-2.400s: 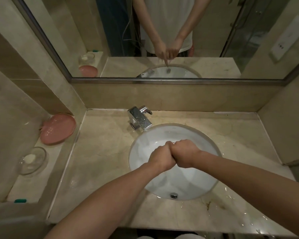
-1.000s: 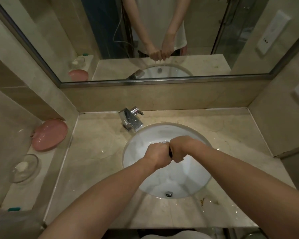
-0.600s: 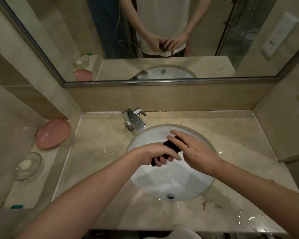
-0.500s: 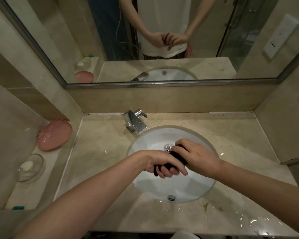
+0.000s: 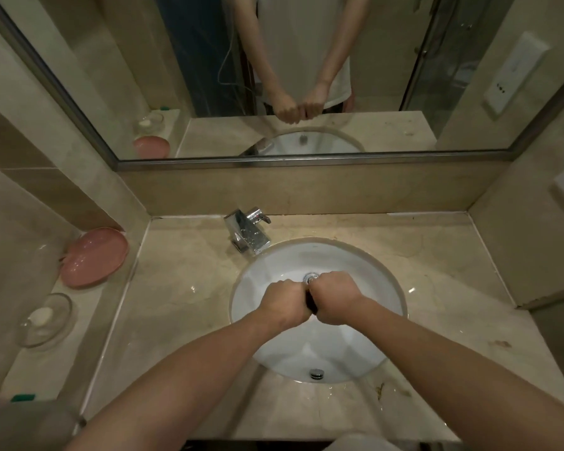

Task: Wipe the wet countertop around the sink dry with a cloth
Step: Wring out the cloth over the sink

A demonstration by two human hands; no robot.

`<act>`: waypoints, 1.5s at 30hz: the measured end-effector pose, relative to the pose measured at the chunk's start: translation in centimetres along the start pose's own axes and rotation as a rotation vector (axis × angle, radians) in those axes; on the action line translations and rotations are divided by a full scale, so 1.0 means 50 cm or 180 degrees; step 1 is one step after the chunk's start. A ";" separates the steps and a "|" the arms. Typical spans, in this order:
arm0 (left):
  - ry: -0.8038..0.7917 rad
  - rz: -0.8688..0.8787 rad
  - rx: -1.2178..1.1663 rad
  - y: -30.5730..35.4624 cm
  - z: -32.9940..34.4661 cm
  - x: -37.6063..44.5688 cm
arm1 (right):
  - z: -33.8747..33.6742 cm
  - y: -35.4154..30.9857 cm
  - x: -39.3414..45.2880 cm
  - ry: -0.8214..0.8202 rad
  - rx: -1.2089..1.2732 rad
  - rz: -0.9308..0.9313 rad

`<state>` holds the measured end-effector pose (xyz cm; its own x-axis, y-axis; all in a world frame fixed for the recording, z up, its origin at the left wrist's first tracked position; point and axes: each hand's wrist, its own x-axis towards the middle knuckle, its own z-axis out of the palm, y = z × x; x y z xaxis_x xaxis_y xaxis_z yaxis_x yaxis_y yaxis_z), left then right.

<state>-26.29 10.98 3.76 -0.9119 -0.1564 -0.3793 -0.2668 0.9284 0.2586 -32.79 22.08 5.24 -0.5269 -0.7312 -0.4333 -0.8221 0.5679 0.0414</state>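
Note:
Over the white sink (image 5: 267, 281) both my fists are pressed together. My left hand (image 5: 282, 304) and my right hand (image 5: 334, 299) each grip an end of a small dark cloth (image 5: 310, 302); only a thin dark strip of it shows between them. The beige marble countertop (image 5: 183, 288) surrounds the basin. Water gleams on it left of the sink and at the front right.
A chrome tap (image 5: 248, 234) stands behind the basin at the left. On a side ledge at the left lie a pink dish (image 5: 93, 257) and a glass soap dish (image 5: 44, 320). A mirror (image 5: 388, 76) fills the back wall. Brown specks (image 5: 383, 388) mark the front right counter.
My hands briefly loosened and rearranged the dark cloth over the sink. Now both are clenched round it again, fist against fist.

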 end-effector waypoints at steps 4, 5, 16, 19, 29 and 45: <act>-0.0107 0.0399 0.0499 -0.009 0.021 0.003 | 0.027 0.006 -0.007 -0.0322 0.0729 0.0173; -0.0115 0.0443 0.0519 -0.009 0.023 0.004 | 0.027 0.009 -0.012 -0.0374 0.0828 0.0176; -0.0503 0.0038 -0.3719 -0.078 -0.077 -0.057 | 0.033 0.049 -0.083 0.0601 0.3357 -0.0032; -0.0007 -0.0265 -0.4068 -0.093 -0.067 -0.095 | 0.027 0.024 -0.108 0.0546 0.4713 -0.0219; 0.0629 -0.1643 -0.4244 -0.108 -0.048 -0.210 | 0.025 -0.056 -0.076 -0.0464 0.5404 -0.0826; 0.1009 -0.2244 -0.4411 -0.402 0.050 -0.338 | -0.015 -0.253 0.011 0.0485 0.5458 0.0436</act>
<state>-4.76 -4.18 2.74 -0.4657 -0.6302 -0.6212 -0.5504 -0.3435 0.7610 -22.85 14.24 5.15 -0.6651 -0.6159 -0.4223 0.3218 0.2738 -0.9063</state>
